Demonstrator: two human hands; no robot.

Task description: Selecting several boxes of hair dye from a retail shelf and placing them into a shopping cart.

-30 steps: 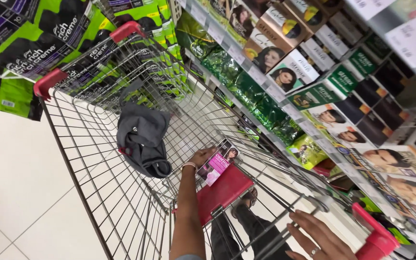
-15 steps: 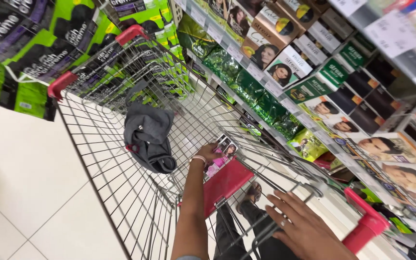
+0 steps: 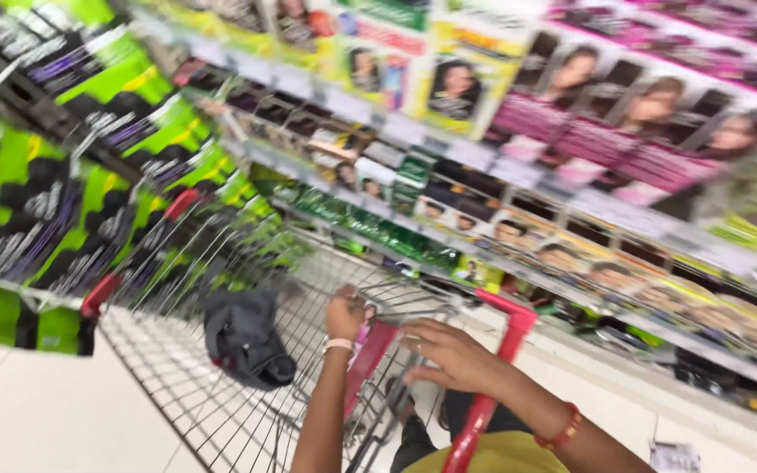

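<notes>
A wire shopping trolley [image 3: 177, 385] with red corner caps is seen from above, pushed up beside long shop shelves [image 3: 519, 166] stocked with boxes of hair colour, each printed with a portrait. The whole view is blurred by movement. The left hand [image 3: 345, 314] is stretched into the trolley near its rear end, fingers curled around a small pink box [image 3: 363, 337]; the box is mostly hidden behind the hand and wrist, so the grip can be made out only as a closed one. A pale band is worn on that wrist. Just beside the box, the red fold-down child seat flap [image 3: 370, 363] stands tilted inside the basket. The right hand [image 3: 453, 355] is laid over the rear rim of the trolley, next to the red handle bar [image 3: 492, 385], with fingers loosely bent and nothing pinched between them; a red bracelet is worn on its wrist. A dark grey bag [image 3: 245, 337] lies slumped on the trolley floor, apart from both hands. Green and black packets [image 3: 45, 201] are stacked on the display at the far left
</notes>
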